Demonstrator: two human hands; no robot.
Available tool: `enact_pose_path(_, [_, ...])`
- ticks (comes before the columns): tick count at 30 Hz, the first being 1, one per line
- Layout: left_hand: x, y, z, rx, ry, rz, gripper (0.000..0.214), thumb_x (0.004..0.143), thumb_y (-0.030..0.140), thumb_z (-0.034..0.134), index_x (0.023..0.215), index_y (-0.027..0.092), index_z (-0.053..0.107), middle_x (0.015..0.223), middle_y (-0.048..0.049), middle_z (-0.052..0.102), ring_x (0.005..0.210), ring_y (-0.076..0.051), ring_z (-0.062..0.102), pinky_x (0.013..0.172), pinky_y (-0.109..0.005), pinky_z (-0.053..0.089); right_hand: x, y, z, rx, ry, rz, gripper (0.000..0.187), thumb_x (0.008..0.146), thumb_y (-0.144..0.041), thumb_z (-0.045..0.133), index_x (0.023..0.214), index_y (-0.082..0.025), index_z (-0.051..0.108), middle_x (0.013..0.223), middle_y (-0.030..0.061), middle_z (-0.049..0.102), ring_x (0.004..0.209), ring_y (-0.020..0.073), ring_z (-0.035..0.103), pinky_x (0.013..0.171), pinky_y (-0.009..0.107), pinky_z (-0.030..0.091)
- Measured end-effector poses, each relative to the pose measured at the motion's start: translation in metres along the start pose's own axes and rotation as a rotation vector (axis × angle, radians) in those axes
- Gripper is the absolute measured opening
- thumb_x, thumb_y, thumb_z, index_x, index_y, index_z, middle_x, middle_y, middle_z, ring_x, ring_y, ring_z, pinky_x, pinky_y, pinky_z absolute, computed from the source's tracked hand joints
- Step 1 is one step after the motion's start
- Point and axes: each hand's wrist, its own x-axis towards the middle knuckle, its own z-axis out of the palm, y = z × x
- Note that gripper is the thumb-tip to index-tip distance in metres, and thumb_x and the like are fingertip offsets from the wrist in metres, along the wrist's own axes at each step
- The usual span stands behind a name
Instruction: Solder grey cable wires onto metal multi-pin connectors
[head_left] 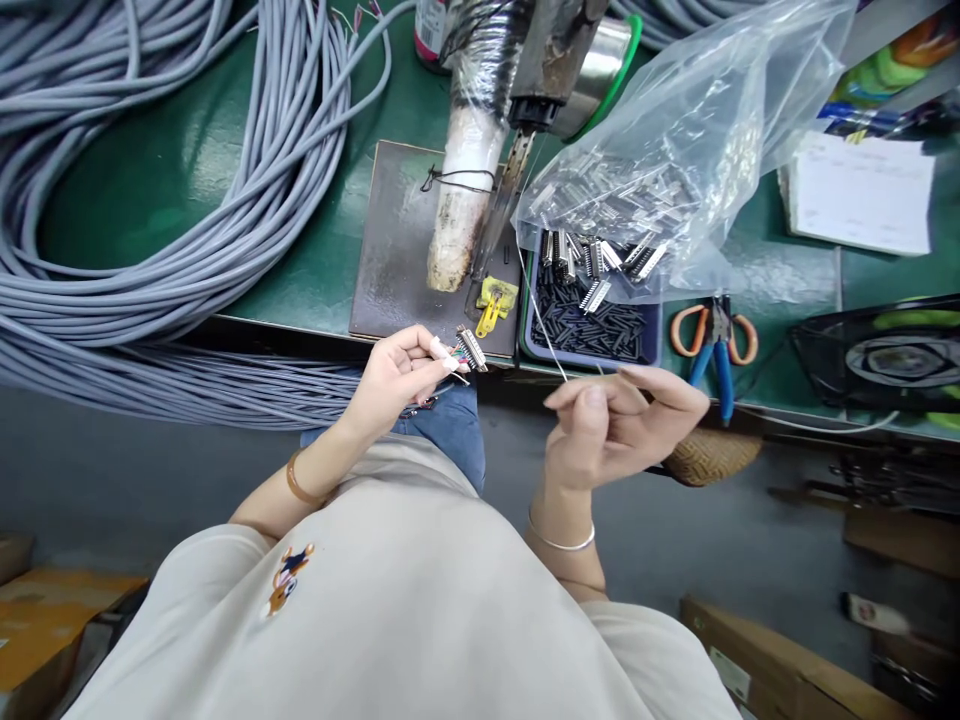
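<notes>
My left hand [397,375] is closed in a pinch on a small metal connector [471,349] with coloured wire ends, held just below the bench edge. My right hand [619,420] is closed in a pinch on a thin solder wire [541,325] that runs up toward the soldering iron [501,215]. The iron hangs tip-down over a brown metal plate [394,245], beside a wrapped white holder [461,200]. The two hands are a short distance apart.
Large coils of grey cable [150,200] fill the left of the green bench. A blue tray [592,325] of small connectors sits under a clear plastic bag [675,150] of more connectors. Orange and blue-handled cutters [716,345] lie right of it. Cardboard boxes [780,660] stand on the floor.
</notes>
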Motion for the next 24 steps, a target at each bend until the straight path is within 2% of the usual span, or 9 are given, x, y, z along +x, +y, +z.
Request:
enact_pose_path(2, [0.001,0.001,-0.002,-0.033,-0.011,-0.018,0.04,0.065,0.033,0.093,0.071,0.015,0.058,0.056,0.005,0.06,0.037,0.0,0.039,0.037,-0.015,0.025,-0.002,0.002,0.002,-0.002,-0.063,0.002,0.021,0.101,-0.024,0.06,0.12,-0.031,0.062,0.084,-0.0035,0.077,0.051,0.012,0.068,0.047,0.026,0.051])
enact_pose_path(4, [0.003,0.002,-0.004,-0.053,-0.024,-0.036,0.039,0.066,0.032,0.093,0.071,0.015,0.059,0.059,0.0037,0.063,0.037,0.0,0.039,0.037,-0.015,0.025,-0.004,0.005,0.005,-0.054,-0.181,0.005,0.02,0.098,-0.018,0.063,0.115,-0.029,0.065,0.098,-0.0001,0.081,0.073,0.0161,0.079,0.063,0.029,0.062])
enact_pose_path(6, [0.004,0.002,-0.005,-0.061,-0.035,-0.051,0.039,0.066,0.032,0.093,0.072,0.014,0.06,0.065,0.001,0.068,0.038,0.0,0.04,0.037,-0.015,0.025,-0.007,0.009,0.01,-0.087,-0.302,-0.016,0.014,0.094,-0.016,0.069,0.104,-0.026,0.068,0.104,0.0026,0.082,0.092,0.0194,0.081,0.077,0.033,0.066])
enact_pose_path(8, [0.005,0.002,-0.006,-0.053,-0.035,-0.05,0.04,0.066,0.035,0.094,0.072,0.014,0.06,0.068,0.0001,0.069,0.038,0.0,0.041,0.036,-0.016,0.025,-0.01,0.011,0.016,-0.078,-0.366,-0.034,0.01,0.093,-0.015,0.07,0.096,-0.025,0.067,0.106,0.0038,0.081,0.097,0.0192,0.08,0.08,0.033,0.066])
enact_pose_path(11, [0.007,0.001,-0.004,0.003,0.004,0.017,0.04,0.066,0.038,0.093,0.072,0.015,0.06,0.062,0.0035,0.063,0.038,-0.001,0.041,0.037,-0.016,0.026,-0.013,0.014,0.025,-0.098,-0.349,-0.054,0.012,0.092,-0.014,0.069,0.09,-0.025,0.065,0.102,0.0031,0.082,0.092,0.018,0.079,0.078,0.032,0.065])
enact_pose_path(17, [0.012,-0.002,0.002,0.144,0.087,0.213,0.034,0.07,0.032,0.091,0.07,0.015,0.061,0.072,0.0026,0.065,0.046,0.0,0.044,0.044,-0.016,0.034,-0.008,0.018,0.034,-0.191,-0.343,-0.258,0.017,0.089,-0.009,0.068,0.089,-0.026,0.063,0.105,0.0044,0.082,0.091,0.019,0.08,0.076,0.032,0.064])
enact_pose_path(24, [0.017,-0.001,0.004,0.205,0.17,0.291,0.021,0.072,0.022,0.083,0.071,0.014,0.063,0.083,-0.0016,0.071,0.064,-0.004,0.059,0.06,-0.015,0.046,0.001,0.017,0.039,-0.149,-0.33,-0.213,0.016,0.09,-0.012,0.067,0.088,-0.026,0.061,0.103,0.0039,0.082,0.092,0.0202,0.08,0.078,0.034,0.064])
